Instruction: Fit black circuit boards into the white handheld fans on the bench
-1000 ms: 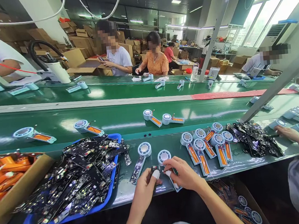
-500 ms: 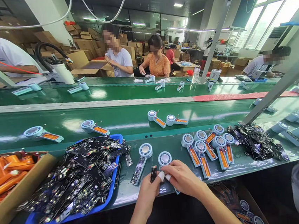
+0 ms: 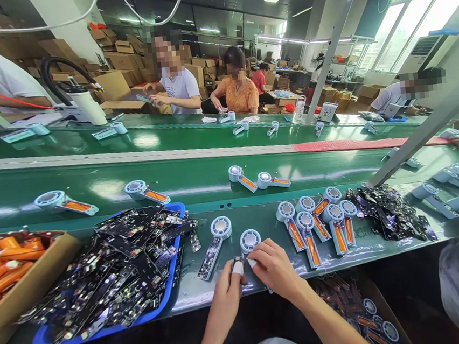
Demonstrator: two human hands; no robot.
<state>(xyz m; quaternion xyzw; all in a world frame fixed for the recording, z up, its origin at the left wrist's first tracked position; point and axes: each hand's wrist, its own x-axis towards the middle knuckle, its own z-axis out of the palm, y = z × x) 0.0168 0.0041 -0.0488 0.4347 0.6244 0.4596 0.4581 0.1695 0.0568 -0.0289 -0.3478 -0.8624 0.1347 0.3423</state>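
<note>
My left hand (image 3: 227, 286) is closed around a small black circuit board (image 3: 238, 259), with only its upper end showing between the white-covered thumb and the fingers. In front of me a light-blue handheld fan (image 3: 250, 241) lies with its round head away from me. My right hand (image 3: 277, 267) is over the fan's handle, hiding most of it. Its fingertips are pinched together at the fan's neck, one of them white-covered; what they grip is hidden. To the left lies another fan (image 3: 221, 228) with a circuit board (image 3: 210, 257) in its handle.
A blue tray (image 3: 161, 308) heaped with circuit boards and a carton (image 3: 59, 261) of orange parts stand left. Right are several fans (image 3: 305, 221) with orange-filled handles and a pile of boards (image 3: 391, 213). Fans lie on the green conveyor (image 3: 189, 173). Co-workers sit beyond; a post (image 3: 413, 138) slants down right.
My hands have drawn slightly apart at the fan's neck. The circuit board in my left hand has tipped and shows less. Across the line, a co-worker in white now holds up an object.
</note>
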